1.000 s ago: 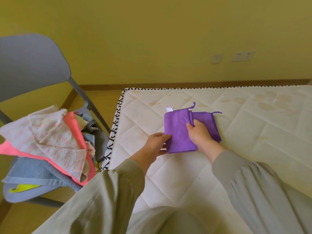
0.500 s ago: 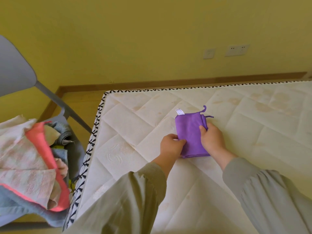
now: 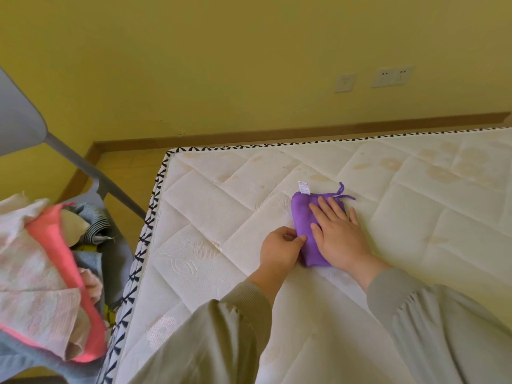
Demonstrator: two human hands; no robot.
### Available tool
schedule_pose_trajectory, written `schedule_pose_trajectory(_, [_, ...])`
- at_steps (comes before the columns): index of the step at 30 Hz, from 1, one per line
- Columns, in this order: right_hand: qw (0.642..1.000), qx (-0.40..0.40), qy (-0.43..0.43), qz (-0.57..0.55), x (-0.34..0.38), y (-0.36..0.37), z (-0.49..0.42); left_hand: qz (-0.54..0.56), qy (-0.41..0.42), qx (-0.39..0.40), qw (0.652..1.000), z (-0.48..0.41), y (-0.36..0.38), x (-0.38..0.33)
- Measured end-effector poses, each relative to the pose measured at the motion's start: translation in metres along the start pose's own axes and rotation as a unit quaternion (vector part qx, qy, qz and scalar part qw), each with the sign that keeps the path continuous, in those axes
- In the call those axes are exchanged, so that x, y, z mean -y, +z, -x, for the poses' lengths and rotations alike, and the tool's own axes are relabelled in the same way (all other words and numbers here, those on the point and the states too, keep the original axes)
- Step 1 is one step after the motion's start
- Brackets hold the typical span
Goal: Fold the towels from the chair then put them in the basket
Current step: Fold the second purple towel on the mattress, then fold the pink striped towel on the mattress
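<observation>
Head view, taking in a yellow wall [image 3: 221, 65] across the top of the frame. Below it, filling the lower right, a white quilted mattress [image 3: 221, 245] with black-and-white trim. At the left edge, a grey chair [image 3: 16, 120], heaped with a pile of towels [image 3: 36, 286] in pink, white and blue-grey. Centre right, right hand [image 3: 340, 234] laid flat, fingers straight and spread, pressing down on a folded purple towel [image 3: 302, 214] lying on the mattress. Just beside it, left hand [image 3: 279, 250] with fingers curled, pinching the towel's left edge. Upper right on the wall, sockets [image 3: 392, 77]. At the towel's upper edge, a small white label [image 3: 304, 187] sticking out.
</observation>
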State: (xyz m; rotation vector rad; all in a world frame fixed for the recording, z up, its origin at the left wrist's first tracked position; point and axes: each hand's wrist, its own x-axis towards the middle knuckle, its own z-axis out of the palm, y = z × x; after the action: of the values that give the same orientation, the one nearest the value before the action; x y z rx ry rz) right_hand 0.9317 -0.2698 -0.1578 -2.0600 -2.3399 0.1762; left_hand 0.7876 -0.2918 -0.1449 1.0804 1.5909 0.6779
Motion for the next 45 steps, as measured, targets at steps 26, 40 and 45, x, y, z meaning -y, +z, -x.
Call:
schedule_pose_trajectory(26, [0.997, 0.007, -0.009, 0.075, 0.11, -0.059, 0.027, 0.029, -0.02, -0.061, 0.998, 0.069, -0.129, 0.024])
schedule_pose_trajectory(40, [0.991, -0.022, -0.134, -0.017, 0.33, -0.088, 0.056, -0.251, 0.094, -0.215, 0.939, 0.163, -0.334, 0.08])
schedule_pose_trajectory(45, [0.981, -0.021, -0.194, -0.005, 0.408, -0.085, 0.058, -0.388, 0.145, -0.277, 0.867, 0.188, -0.404, 0.123])
